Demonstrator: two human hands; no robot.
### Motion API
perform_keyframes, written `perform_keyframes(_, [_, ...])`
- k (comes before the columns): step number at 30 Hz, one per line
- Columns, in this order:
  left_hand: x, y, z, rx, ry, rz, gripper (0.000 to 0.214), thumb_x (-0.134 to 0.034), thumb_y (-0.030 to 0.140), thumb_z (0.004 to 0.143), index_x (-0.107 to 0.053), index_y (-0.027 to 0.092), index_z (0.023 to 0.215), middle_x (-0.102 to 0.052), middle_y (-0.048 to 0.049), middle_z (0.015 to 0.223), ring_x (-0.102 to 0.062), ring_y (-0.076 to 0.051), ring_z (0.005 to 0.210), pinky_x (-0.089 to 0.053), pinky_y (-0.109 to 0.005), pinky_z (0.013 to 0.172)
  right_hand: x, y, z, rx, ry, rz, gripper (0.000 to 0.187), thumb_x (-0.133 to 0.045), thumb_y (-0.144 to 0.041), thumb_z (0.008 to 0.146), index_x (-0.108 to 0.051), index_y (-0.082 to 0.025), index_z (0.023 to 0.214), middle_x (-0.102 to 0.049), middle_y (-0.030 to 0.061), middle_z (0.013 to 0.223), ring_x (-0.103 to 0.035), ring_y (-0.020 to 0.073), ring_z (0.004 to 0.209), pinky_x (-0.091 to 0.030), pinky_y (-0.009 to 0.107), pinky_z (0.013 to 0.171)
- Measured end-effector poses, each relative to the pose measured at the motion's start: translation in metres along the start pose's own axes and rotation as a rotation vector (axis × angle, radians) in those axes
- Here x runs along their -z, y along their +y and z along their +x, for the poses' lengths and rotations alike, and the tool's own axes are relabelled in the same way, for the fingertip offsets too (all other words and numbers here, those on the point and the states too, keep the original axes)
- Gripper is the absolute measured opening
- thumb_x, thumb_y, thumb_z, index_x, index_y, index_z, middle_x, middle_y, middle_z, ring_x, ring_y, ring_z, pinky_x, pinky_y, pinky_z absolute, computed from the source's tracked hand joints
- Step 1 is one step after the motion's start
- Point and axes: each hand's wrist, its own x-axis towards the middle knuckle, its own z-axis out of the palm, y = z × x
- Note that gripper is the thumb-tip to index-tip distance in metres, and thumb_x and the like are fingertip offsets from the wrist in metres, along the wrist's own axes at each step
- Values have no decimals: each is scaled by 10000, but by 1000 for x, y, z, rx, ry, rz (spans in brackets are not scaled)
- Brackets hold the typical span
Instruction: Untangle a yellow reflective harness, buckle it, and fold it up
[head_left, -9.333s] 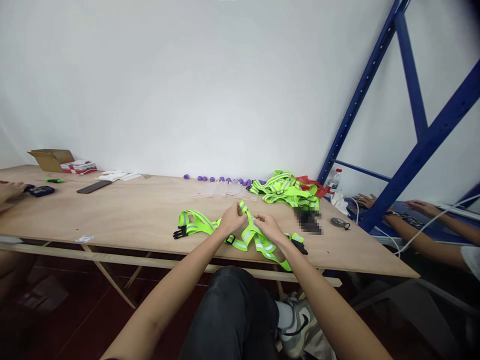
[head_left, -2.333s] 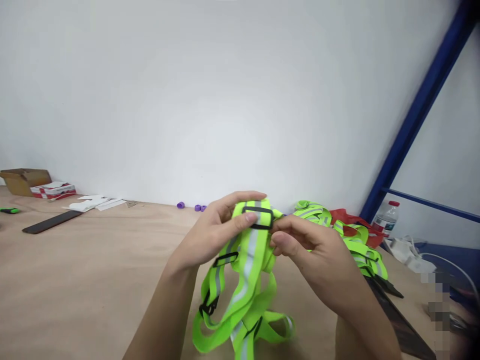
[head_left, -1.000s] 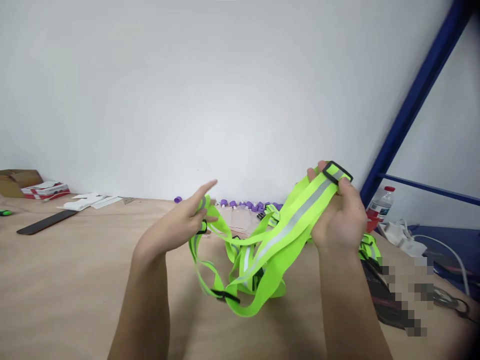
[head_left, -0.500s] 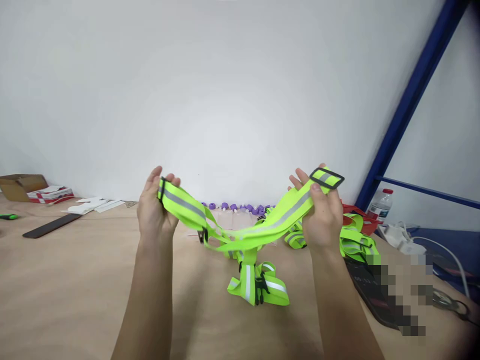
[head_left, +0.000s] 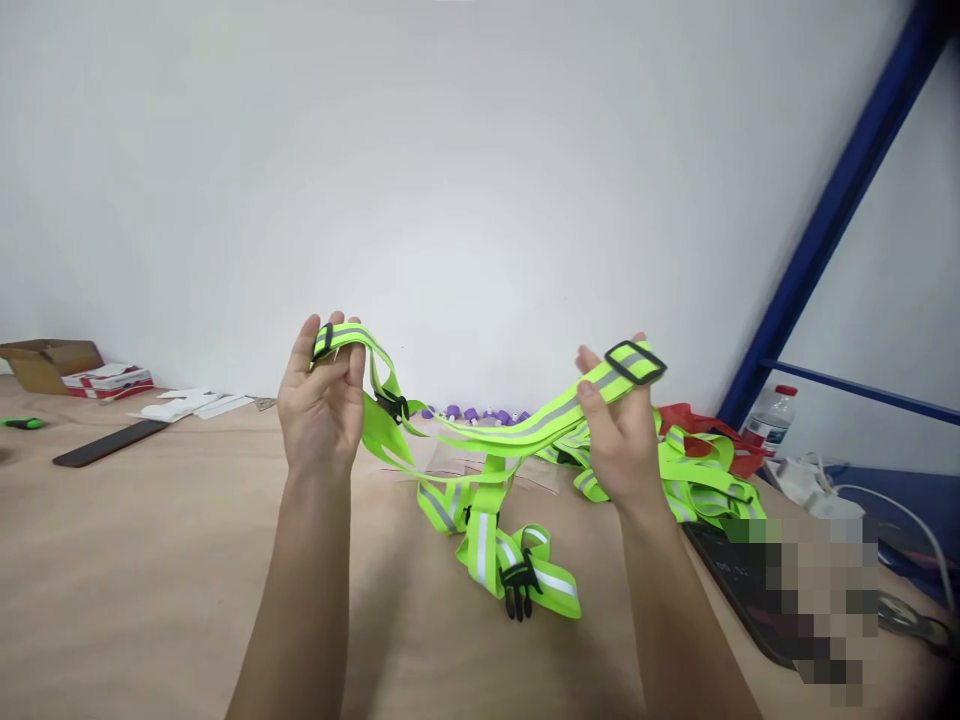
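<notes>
Between my hands hangs a neon yellow reflective strap harness (head_left: pixel 540 425) with grey stripes. My left hand (head_left: pixel 322 410) has one strap looped over its fingers near a black slider (head_left: pixel 322 341), the thumb folded in against it. My right hand (head_left: pixel 626 430) pinches the other strap between thumb and fingers, just below a black rectangular slider (head_left: pixel 636 363). A black side-release buckle (head_left: pixel 391 405) dangles by my left hand. The harness's lower part rests on the table, where another black buckle (head_left: pixel 519 580) shows its prongs.
More neon straps (head_left: pixel 709 485) lie at right near a red bag (head_left: pixel 679 420), a water bottle (head_left: pixel 772 418), a white power strip (head_left: pixel 806 485) and a phone (head_left: pixel 739 585). Purple pieces (head_left: pixel 472 413) line the wall. Left are a cardboard box (head_left: pixel 52 367), papers (head_left: pixel 184 405) and a black bar (head_left: pixel 111 443).
The strap at my left hand now arches over the fingers and droops, with its buckle higher. My right hand has shifted slightly left and down. The lower buckle has turned on the table.
</notes>
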Motion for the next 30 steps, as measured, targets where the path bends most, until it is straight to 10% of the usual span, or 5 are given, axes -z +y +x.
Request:
perform_keyframes(7, [-13,0,-13,-43,7,284,347,-724,297,792,-741,227,1132,-774,-73,1093,-745,-267,1030,-633,-291,763,12,2,1,-177,-315,-563,400,-601,-553,898,-692,-206,1074,-710,44,753,-684,237,772,-503,322,707])
perform_keyframes(13, [-26,11,-32,38,-179,706,282,-665,202,766,-821,204,1002,-807,-39,933,-757,-245,862,-611,-286,674,11,-16,2,-377,-588,-988,461,-536,-496,931,-575,-234,554,-609,35,555,-606,208,580,-335,291,551])
perform_keyframes(21, [-53,7,-59,-40,-590,853,449,-605,76,793,-779,274,1157,-779,-11,1124,-723,-256,1058,-576,-389,956,1,-48,-13,-256,-608,-172,407,-691,-493,859,-657,-260,1192,-761,48,1049,-718,230,923,-540,333,786])
perform_keyframes(30, [-62,12,-69,-40,-769,763,519,-545,123,886,-622,268,1379,-712,-32,1288,-670,-244,1174,-543,-375,992,1,-57,-16,-220,-610,-55,165,-641,-371,924,-628,-210,956,-692,-11,760,-641,149,698,-494,260,644])
